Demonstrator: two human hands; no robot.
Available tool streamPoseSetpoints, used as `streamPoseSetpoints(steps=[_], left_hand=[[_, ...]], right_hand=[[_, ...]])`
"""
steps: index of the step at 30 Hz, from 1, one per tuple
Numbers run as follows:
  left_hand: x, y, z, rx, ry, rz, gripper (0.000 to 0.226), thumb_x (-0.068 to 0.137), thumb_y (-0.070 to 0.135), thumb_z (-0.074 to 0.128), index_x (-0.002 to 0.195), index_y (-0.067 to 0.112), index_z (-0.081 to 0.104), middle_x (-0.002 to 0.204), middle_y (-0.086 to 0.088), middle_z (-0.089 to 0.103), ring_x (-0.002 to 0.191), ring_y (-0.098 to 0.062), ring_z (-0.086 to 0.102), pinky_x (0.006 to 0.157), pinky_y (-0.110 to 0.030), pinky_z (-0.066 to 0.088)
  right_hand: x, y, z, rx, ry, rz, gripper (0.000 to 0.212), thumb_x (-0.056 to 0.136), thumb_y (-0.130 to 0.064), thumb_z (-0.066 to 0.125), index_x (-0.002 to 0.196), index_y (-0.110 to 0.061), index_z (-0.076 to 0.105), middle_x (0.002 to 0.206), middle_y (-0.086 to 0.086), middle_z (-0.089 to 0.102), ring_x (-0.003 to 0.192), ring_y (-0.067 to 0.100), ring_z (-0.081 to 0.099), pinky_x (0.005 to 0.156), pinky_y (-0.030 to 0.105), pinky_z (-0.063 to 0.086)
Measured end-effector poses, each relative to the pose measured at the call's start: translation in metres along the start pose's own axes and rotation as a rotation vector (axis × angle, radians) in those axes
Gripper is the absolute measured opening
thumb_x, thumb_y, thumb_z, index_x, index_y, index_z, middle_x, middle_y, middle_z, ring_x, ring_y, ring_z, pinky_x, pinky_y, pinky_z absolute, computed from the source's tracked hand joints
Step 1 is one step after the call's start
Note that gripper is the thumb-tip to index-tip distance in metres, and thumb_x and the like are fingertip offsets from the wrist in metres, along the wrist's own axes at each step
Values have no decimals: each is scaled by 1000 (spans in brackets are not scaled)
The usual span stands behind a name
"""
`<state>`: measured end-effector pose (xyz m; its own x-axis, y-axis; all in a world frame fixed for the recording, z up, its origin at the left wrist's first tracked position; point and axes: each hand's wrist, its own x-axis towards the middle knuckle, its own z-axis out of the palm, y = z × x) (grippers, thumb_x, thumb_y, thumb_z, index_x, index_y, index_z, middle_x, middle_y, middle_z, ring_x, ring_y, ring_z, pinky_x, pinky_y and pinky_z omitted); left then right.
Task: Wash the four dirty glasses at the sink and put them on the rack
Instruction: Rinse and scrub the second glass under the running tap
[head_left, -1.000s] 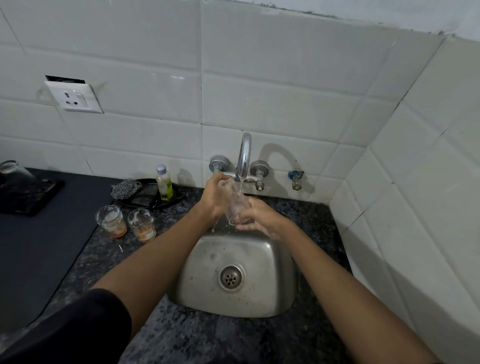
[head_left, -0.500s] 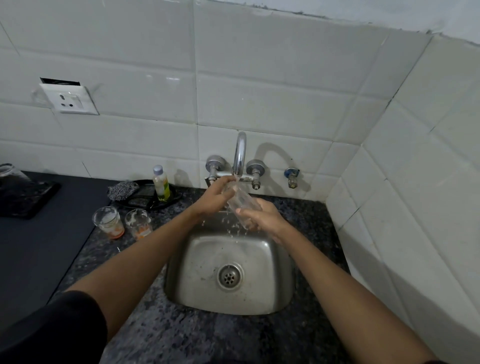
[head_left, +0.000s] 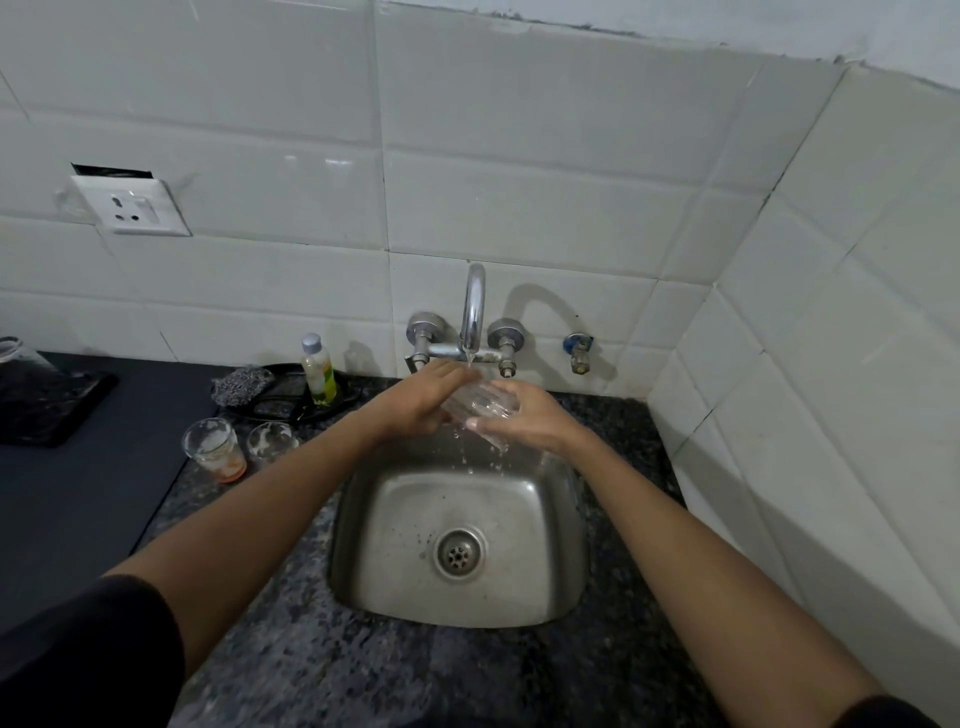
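**A glass under the running tap, held between both hands**

At the far left a dark tray (head_left: 47, 410) is lying on the black part of the surface (head_left: 78, 499), with a clear jar (head_left: 18, 353) just behind it at the frame edge. Above, a white wall socket (head_left: 132, 208) is sitting on the tiled wall. Moving right, two dirty glasses are standing upright side by side on the speckled stone: the first dirty glass (head_left: 214, 449) is showing an orange residue at its base, and the second dirty glass (head_left: 269, 442), just beside it, is partly hidden behind the left forearm. Behind them a black dish (head_left: 283, 400) is carrying a steel scrubber (head_left: 240, 385) and a small bottle (head_left: 318, 370) with yellow-green liquid.

Over the back edge of the steel sink (head_left: 457, 540), the left hand (head_left: 421, 397) is wrapping its fingers round one end of a clear glass (head_left: 480, 404), which is lying tilted on its side. A thin stream is falling from the tap (head_left: 474, 306) onto the glass, and drops are splashing down into the basin. The right hand (head_left: 527, 418) is gripping the glass's other end, thumb at the near side and fingers curled over the top. Farther right a small wall valve (head_left: 577, 349) is sticking out of the tiles.
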<state>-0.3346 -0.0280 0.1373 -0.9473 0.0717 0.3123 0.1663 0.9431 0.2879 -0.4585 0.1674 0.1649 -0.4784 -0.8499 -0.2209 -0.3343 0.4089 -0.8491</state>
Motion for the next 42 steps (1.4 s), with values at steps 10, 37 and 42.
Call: streamPoseSetpoints(steps=[10,37,42], left_hand=[[8,12,-4,101,39,51,73,82,13,77,145,-3,43,134,-23,54,125,-36,49,109,-48,43],[2,11,0,72,85,-38,68,85,3,69,147,1,40,140,-18,50,130,-29,47,106,-39,45],[1,14,4,76,93,-45,65,84,2,73,142,-1,45,135,-18,53,124,-29,50,105,-41,46]], right_hand=[[-3,-9,0,-323,207,-142,67,75,-45,88,135,-24,65,112,-6,74,93,14,73,84,31,60],[1,-12,1,-106,159,-83,76,79,-38,90,144,-19,56,130,-1,65,108,15,66,88,30,55],[1,-11,-7,-41,67,13,62,81,-50,84,130,-17,65,111,3,75,91,18,77,77,35,64]])
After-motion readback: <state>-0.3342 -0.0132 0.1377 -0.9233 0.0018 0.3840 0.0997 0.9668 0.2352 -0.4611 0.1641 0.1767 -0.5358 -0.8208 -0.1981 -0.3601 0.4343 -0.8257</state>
